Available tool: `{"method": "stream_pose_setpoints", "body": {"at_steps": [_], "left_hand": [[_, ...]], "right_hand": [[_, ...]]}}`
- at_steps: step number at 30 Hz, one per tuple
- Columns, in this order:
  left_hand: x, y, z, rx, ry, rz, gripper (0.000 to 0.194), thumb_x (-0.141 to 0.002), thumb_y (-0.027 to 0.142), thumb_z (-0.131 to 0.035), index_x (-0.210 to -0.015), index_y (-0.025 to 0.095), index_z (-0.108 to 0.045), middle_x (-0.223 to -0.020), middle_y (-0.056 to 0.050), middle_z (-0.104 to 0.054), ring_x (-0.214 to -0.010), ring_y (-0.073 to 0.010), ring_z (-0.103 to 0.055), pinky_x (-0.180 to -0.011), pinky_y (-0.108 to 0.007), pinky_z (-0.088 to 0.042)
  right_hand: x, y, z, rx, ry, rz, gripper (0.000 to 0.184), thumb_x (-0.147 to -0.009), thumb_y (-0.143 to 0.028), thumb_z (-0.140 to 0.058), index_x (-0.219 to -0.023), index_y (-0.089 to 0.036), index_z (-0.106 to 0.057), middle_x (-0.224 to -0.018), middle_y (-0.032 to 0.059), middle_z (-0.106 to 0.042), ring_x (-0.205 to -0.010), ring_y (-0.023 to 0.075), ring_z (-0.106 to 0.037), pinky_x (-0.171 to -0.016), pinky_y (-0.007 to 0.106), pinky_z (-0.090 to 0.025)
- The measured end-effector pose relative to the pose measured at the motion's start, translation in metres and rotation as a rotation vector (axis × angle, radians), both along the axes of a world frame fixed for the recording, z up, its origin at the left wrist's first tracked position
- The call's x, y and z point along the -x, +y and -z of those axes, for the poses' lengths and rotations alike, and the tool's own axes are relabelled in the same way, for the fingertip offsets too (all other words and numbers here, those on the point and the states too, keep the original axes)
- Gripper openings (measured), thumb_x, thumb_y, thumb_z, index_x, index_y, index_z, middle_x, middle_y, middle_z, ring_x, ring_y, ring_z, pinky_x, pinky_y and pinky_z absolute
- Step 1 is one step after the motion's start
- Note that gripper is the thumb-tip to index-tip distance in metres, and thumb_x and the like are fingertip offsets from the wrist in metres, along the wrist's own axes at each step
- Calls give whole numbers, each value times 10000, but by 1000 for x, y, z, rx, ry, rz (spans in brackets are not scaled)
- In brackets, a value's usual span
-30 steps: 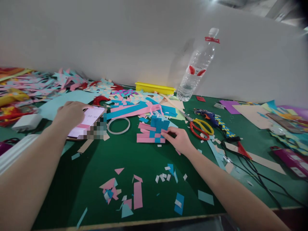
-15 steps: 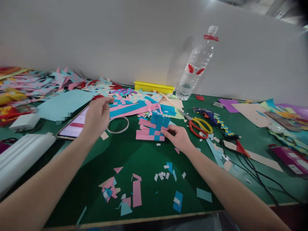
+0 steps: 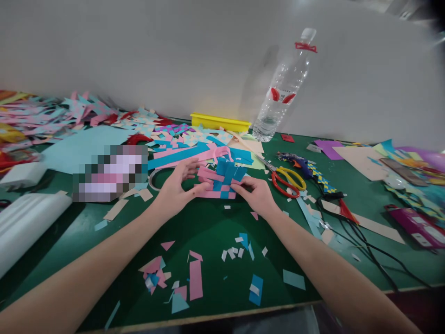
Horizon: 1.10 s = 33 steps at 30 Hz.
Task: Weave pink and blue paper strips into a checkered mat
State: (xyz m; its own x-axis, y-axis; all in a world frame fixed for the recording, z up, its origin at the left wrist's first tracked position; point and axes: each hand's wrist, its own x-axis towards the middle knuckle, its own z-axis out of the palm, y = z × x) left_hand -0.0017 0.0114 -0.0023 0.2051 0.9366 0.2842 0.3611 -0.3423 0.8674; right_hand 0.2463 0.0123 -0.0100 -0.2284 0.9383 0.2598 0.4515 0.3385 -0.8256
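The left hand (image 3: 177, 188) has been brought across from the phone (image 3: 111, 174) (its screen masked by coarse blur) to the pink-and-blue woven paper piece (image 3: 226, 176), where its thumb is laid over the pink strip ends. A gap is left between that thumb and the raised fingers; whether any pressure is applied cannot be told. By the right hand (image 3: 255, 192), the right edge of the piece is pinched between thumb and fingertips, much as noted half a second earlier. The weave is kept near the middle of the green table (image 3: 194, 222), blue strips fanned upward, pink ones pointing left. With both hands now at it, steadying from two sides seems possible; loose strip ends could be shifted by a careless touch. The tape ring (image 3: 150, 180) is partly hidden behind the left hand. Scissors (image 3: 276, 172) are seen beyond the right hand, and white paper bits (image 3: 231, 253) are scattered nearer the table's front edge.
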Motion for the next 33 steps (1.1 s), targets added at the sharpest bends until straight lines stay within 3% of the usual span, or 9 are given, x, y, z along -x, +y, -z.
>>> {"method": "stream_pose_setpoints", "body": {"at_steps": [3,5,8,11,16,23,27,29,33], "left_hand": [[0,2,1,-3,-32,62,731,-795,459,-737,-1416,249,-414,-1339,-117,-589,-1240,-284,-569,-1051,-465,-459],[2,3,0,12,-34,68,643,-793,465,-739,-1353,252,-506,-1235,-97,-659,-1148,-285,-630,-998,-467,-504],[5,3,-1,5,24,33,340,-806,485,-720,-1060,259,-713,-1051,-56,-738,-991,-267,-690,-939,-442,-546],[7,1,-2,-48,99,18,215,-830,471,-698,-848,269,-771,-902,-19,-768,-907,-239,-705,-1034,-454,-486],[9,-1,-3,-71,118,26,206,-827,443,-708,-865,259,-791,-911,-18,-781,-1000,-247,-692,-1079,-437,-447],[6,-2,0,-111,109,136,193,-840,432,-709,-890,259,-778,-918,-9,-768,-895,-205,-693,-1069,-437,-448],[3,-3,0,-142,131,163,190,-839,436,-709,-865,259,-772,-880,9,-768,-871,-195,-692,-1125,-463,-381],[3,-4,-1,-139,140,167,184,-846,427,-702,-867,255,-766,-887,10,-767,-865,-187,-693,-1132,-460,-374],[4,-6,-1,-111,132,172,172,-857,407,-695,-889,248,-753,-934,-4,-756,-886,-187,-693,-1032,-405,-481]], "right_hand": [[1,-1,-2,-2,42,-35,190,-849,-381,-666,-787,-209,-719,-828,24,-730,-795,189,-671,-755,317,-520],[2,-2,-4,-2,36,-64,154,-846,-351,-675,-794,-216,-728,-844,23,-742,-802,191,-685,-764,320,-529],[4,-4,-6,-6,0,-87,163,-846,-348,-686,-754,-219,-728,-827,21,-739,-773,184,-687,-745,315,-534],[5,-4,-7,3,-11,-104,128,-823,-355,-719,-838,-229,-742,-906,24,-753,-846,192,-701,-816,330,-542],[4,-6,-8,-4,38,-85,239,-762,-382,-775,-946,-235,-732,-980,26,-752,-931,212,-699,-870,347,-545],[10,-15,-12,-35,81,-166,267,-780,-355,-768,-1023,-248,-737,-1062,31,-737,-974,209,-687,-896,342,-539],[13,-19,-13,-67,137,-174,90,-835,-324,-713,-863,-255,-764,-962,5,-754,-951,193,-690,-904,329,-535],[12,-20,-14,-44,135,-147,137,-848,-332,-695,-768,-241,-759,-937,10,-758,-954,203,-693,-921,347,-530],[10,-20,-13,18,113,-89,164,-847,-378,-691,-845,-237,-776,-974,20,-764,-968,224,-702,-888,361,-547]]}}
